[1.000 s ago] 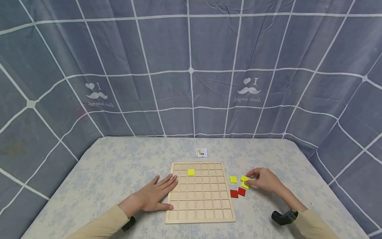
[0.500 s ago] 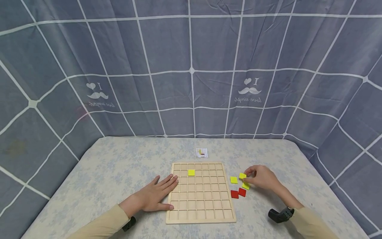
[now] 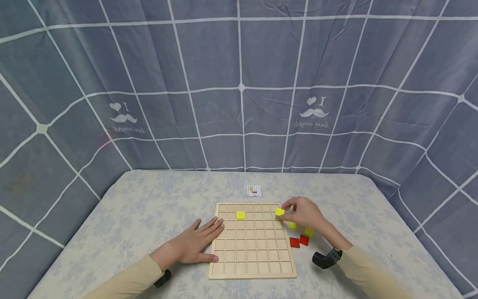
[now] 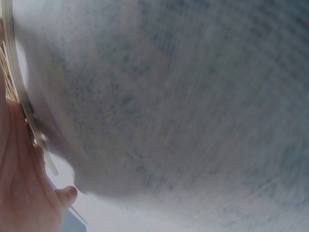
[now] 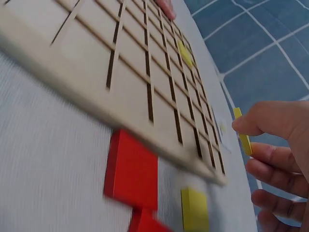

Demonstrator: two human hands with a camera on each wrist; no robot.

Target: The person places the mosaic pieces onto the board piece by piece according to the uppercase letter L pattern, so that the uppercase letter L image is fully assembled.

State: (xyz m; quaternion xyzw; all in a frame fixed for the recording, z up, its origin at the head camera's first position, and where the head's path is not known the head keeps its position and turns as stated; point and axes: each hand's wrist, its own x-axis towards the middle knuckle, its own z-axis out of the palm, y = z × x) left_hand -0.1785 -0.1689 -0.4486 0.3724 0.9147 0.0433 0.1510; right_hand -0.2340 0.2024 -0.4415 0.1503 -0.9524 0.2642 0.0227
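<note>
My right hand (image 3: 307,214) pinches a yellow square tile (image 3: 279,211) between thumb and fingers, over the upper right edge of a wooden grid board (image 3: 252,275). In the right wrist view the held tile (image 5: 244,137) is seen edge-on, off the table. Another yellow tile (image 3: 240,215) lies in a cell in the board's upper left part. My left hand (image 3: 192,245) rests flat at the board's left edge, its fingers straight and thumb spread. The left wrist view shows only part of that hand (image 4: 24,179) beside the board's side.
Right of the board lie two yellow tiles, one (image 3: 293,225) partly behind my hand and one (image 3: 308,232) farther right. Two red tiles (image 3: 294,242) sit just below them. A small printed grid card (image 3: 254,190) lies beyond the board. A grey-blue curtain (image 3: 209,112) surrounds the table.
My right hand has picked a yellow tile from the loose group and carried it left to the board's right edge. The left hand has stayed in place.
</note>
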